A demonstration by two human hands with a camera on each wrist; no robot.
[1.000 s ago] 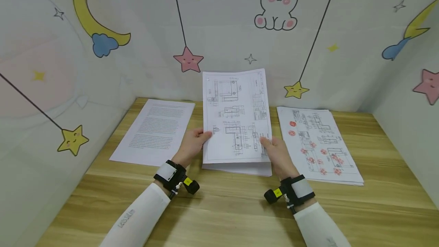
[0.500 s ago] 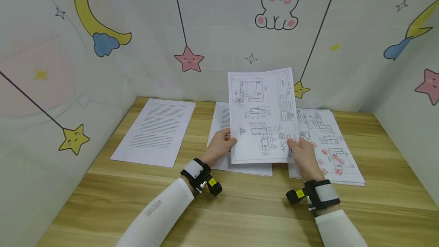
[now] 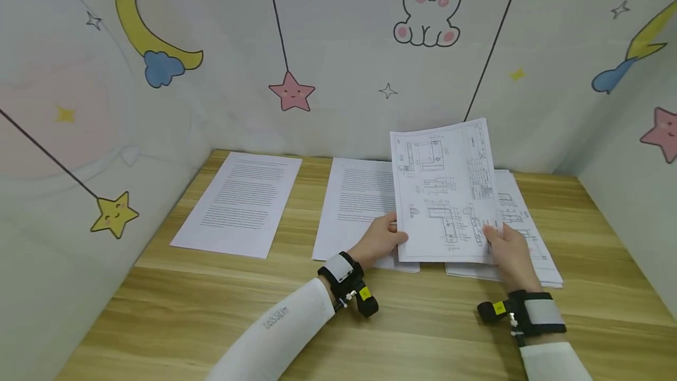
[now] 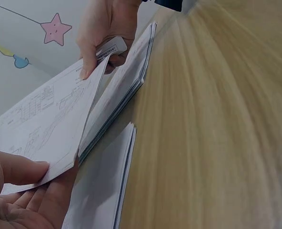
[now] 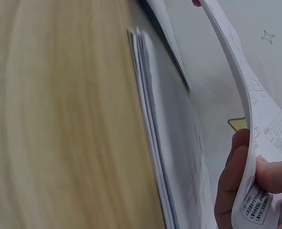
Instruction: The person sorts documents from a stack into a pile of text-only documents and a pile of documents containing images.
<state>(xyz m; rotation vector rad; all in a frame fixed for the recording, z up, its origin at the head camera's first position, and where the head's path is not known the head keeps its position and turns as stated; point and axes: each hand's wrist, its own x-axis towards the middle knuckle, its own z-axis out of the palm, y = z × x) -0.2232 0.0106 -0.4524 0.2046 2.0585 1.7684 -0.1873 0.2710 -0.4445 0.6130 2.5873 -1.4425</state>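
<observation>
Both hands hold up a technical drawing (image 3: pixel 446 193), tilted so its printed face shows, and it overlaps the paper stack (image 3: pixel 535 269) on the right in the head view. My left hand (image 3: pixel 379 241) pinches its left edge, thumb on the printed side and fingers behind. On the opposite edge, my right hand (image 3: pixel 513 256) grips it the same way. From the right wrist, the drawing (image 5: pixel 269 129) bows between the hands, with a block of printed text beside the thumb. Behind the left hand lies a stack of typed pages (image 3: pixel 362 190), partly covered by the drawing.
Another sheet of typed text (image 3: pixel 238 201) lies at the left of the wooden table (image 3: pixel 211 316). Fabric walls (image 3: pixel 338 34) printed with stars, a moon and a rabbit enclose the back and sides. The right-hand stack (image 4: pixel 122 95) has several layers at its edge.
Both hands have carried the drawing rightward, from above the middle stack to over the right stack, and lowered it slightly. More of the middle typed pages now shows.
</observation>
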